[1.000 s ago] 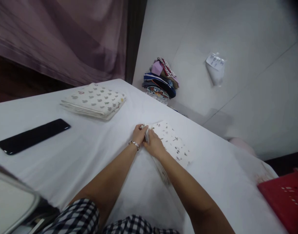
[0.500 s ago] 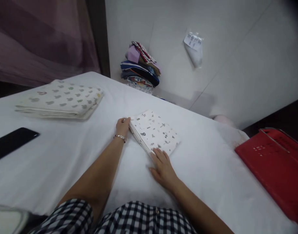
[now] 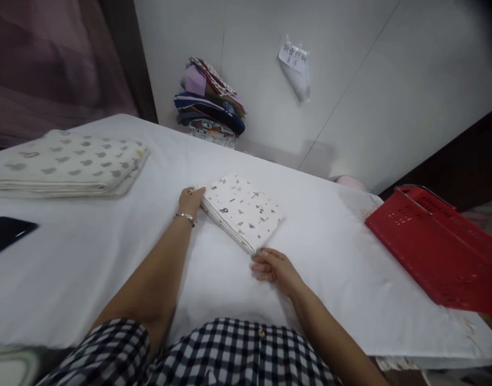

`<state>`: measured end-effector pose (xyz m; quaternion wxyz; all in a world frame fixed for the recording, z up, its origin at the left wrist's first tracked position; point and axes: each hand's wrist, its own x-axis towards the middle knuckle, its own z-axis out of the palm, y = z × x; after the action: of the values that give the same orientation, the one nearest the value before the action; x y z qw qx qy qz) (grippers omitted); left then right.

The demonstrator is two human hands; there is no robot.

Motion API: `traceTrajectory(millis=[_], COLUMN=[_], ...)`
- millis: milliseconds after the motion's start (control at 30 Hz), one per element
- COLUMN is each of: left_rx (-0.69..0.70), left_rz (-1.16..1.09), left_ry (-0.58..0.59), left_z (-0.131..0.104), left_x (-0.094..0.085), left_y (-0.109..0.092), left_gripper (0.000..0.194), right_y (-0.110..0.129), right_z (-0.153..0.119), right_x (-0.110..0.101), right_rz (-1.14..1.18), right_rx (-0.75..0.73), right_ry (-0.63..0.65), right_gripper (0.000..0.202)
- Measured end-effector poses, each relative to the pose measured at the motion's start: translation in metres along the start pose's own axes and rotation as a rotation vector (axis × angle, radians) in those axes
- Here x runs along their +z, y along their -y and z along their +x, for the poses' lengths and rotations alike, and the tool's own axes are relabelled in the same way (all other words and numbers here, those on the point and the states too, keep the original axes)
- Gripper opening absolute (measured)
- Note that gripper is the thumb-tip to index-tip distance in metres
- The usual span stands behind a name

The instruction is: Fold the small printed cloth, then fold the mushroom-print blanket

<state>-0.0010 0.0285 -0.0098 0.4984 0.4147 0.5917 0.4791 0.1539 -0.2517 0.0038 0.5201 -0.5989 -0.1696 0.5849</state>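
Note:
A folded white cloth (image 3: 244,209) with small printed figures lies on the white-covered table (image 3: 330,252) in front of me. My left hand (image 3: 191,201), with a bracelet at the wrist, pinches the cloth's upper left corner between thumb and fingers. Beside the near corner of the cloth is my right hand (image 3: 275,268), palm turned inward and fingers loosely apart, with the fingertips at the cloth's edge.
A larger folded cloth (image 3: 77,163) with grey prints lies at the left, above a black phone (image 3: 8,235). At the right is a red basket (image 3: 434,246). Beyond the table, folded clothes (image 3: 209,102) and a labelled plastic bag (image 3: 296,69) are on the floor.
My right hand has slid off the top of the cloth to its near corner and turned on its side. My left hand keeps its corner. The whole view has shifted, showing more of the red basket.

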Motion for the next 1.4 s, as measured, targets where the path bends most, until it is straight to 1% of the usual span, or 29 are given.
traceTrajectory(millis=[100, 200, 333, 467, 533, 600, 667, 767, 867, 967, 1033, 1100, 1167, 1200, 1233, 1267, 1333, 1400], left_rx=[-0.053, -0.083, -0.115, -0.116, -0.117, -0.117, -0.120, -0.122, -0.117, -0.130, -0.153, -0.180, -0.190, -0.179, -0.162, -0.127, 0.005, 0.230], left_rz=[-0.082, -0.133, -0.150, -0.140, -0.138, -0.139, -0.138, -0.144, -0.157, -0.149, -0.139, -0.105, 0.002, 0.089, 0.191, 0.335, 0.654, 0.922], left_ry=[0.059, 0.070, 0.067, 0.061, 0.061, 0.068, 0.087, 0.133, 0.174, 0.217, 0.280, 0.370, 0.458, 0.504, 0.507, 0.476, 0.449, 0.395], left_z=[-0.003, -0.004, -0.006, -0.008, -0.009, -0.009, -0.007, -0.005, -0.006, -0.018, -0.032, -0.050, -0.070, -0.080, -0.088, -0.095, -0.105, -0.114], left_x=[0.000, 0.001, 0.000, -0.002, -0.004, -0.004, -0.004, -0.004, -0.006, -0.016, -0.027, -0.043, -0.061, -0.071, -0.080, -0.089, -0.103, -0.107], left_y=[-0.003, -0.006, -0.010, -0.015, -0.016, -0.017, -0.016, -0.013, -0.011, -0.013, -0.015, -0.017, -0.015, -0.014, -0.012, -0.010, -0.009, -0.012], left_gripper=[0.042, 0.041, 0.038, 0.038, 0.037, 0.035, 0.031, 0.024, 0.023, 0.022, 0.015, 0.009, 0.011, 0.017, 0.028, 0.037, 0.048, 0.050], right_y=[0.003, 0.006, 0.008, 0.004, 0.003, 0.004, 0.007, 0.010, 0.010, 0.009, 0.011, 0.012, 0.010, 0.008, 0.005, 0.002, -0.005, -0.010], right_z=[0.003, 0.007, 0.014, 0.022, 0.023, 0.022, 0.020, 0.020, 0.022, 0.021, 0.016, 0.007, -0.002, -0.007, -0.011, -0.014, -0.019, -0.022], right_x=[0.011, 0.017, 0.018, 0.016, 0.016, 0.018, 0.022, 0.029, 0.030, 0.021, 0.009, -0.006, -0.020, -0.026, -0.031, -0.035, -0.041, -0.044], right_rz=[0.120, 0.219, 0.308, 0.388, 0.397, 0.393, 0.368, 0.345, 0.426, 0.502, 0.506, 0.474, 0.417, 0.382, 0.348, 0.318, 0.286, 0.312], right_rx=[0.077, 0.177, 0.263, 0.280, 0.272, 0.249, 0.212, 0.124, 0.024, -0.043, -0.075, -0.098, -0.110, -0.112, -0.111, -0.107, -0.094, -0.099], right_ry=[0.023, 0.006, 0.022, 0.069, 0.081, 0.061, 0.031, 0.005, -0.019, -0.046, -0.087, -0.131, -0.159, -0.164, -0.165, -0.158, -0.117, -0.046], right_gripper=[0.031, 0.033, 0.036, 0.031, 0.025, 0.021, 0.021, 0.023, 0.019, 0.014, 0.010, 0.010, 0.010, 0.010, 0.011, 0.013, 0.022, 0.031])
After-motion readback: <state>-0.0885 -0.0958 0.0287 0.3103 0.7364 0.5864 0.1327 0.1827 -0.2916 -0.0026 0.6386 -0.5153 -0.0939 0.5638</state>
